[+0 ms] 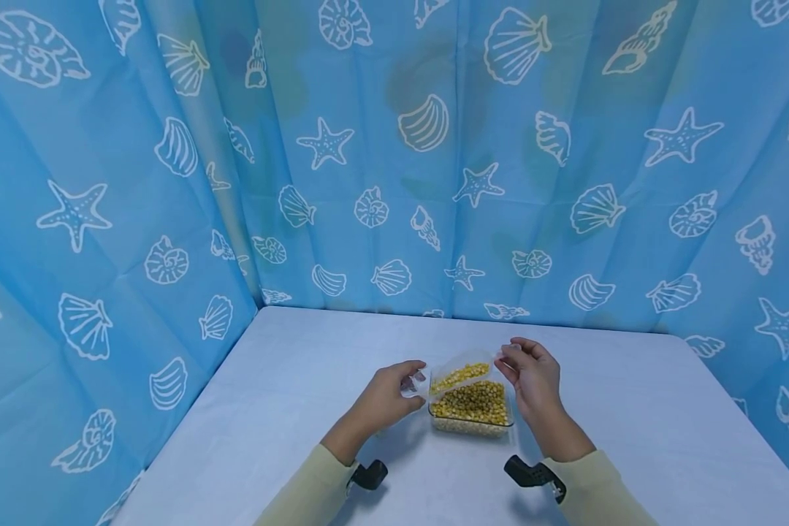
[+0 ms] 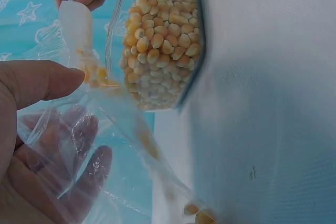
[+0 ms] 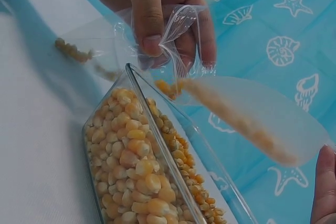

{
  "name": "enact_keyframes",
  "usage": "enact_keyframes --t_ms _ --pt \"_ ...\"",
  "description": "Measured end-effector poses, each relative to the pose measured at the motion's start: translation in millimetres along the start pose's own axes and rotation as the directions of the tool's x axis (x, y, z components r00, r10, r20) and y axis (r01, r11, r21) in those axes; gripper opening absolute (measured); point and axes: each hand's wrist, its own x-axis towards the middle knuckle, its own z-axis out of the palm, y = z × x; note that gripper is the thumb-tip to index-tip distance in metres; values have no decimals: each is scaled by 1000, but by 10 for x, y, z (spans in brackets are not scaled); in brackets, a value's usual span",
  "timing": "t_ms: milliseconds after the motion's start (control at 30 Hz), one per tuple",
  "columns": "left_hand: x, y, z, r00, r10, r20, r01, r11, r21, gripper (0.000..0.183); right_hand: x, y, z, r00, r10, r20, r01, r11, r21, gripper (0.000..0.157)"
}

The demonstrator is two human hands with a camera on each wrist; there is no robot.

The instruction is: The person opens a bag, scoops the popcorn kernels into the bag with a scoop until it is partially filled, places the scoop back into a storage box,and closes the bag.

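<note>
My left hand (image 1: 384, 394) holds a clear zip bag (image 3: 181, 30) by its opening, with the thumb on the near side and the fingers seen through the plastic. My right hand (image 1: 535, 376) grips the end of a translucent plastic scoop (image 3: 262, 98). The scoop is tilted, its tip at the bag's mouth, and a row of corn kernels (image 3: 236, 120) lies along it. A few kernels (image 2: 205, 216) are low in the bag. Just under the scoop stands a glass container (image 1: 471, 422) filled with yellow corn kernels (image 2: 165, 30).
The container stands on a white-covered table (image 1: 342, 343). A blue curtain (image 1: 368, 183) with white shells and starfish hangs behind and along the left. A black wrist camera (image 1: 370, 475) sits on the left wrist and another (image 1: 529, 473) on the right.
</note>
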Motion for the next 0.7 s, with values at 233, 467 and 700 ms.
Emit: enact_keyframes --t_ms 233,467,700 --pt "-8 10 -10 1000 6 -4 -6 1000 1 58 -5 -21 17 1000 -10 3 10 1000 -12 25" --pt "-3 -1 0 1000 7 -6 -7 1000 1 59 -10 -31 32 1000 -14 -2 14 1000 -11 25" --pt "-9 -5 -5 1000 13 -9 -13 1000 -8 58 -13 -31 41 1000 -20 -10 20 999 -37 24"
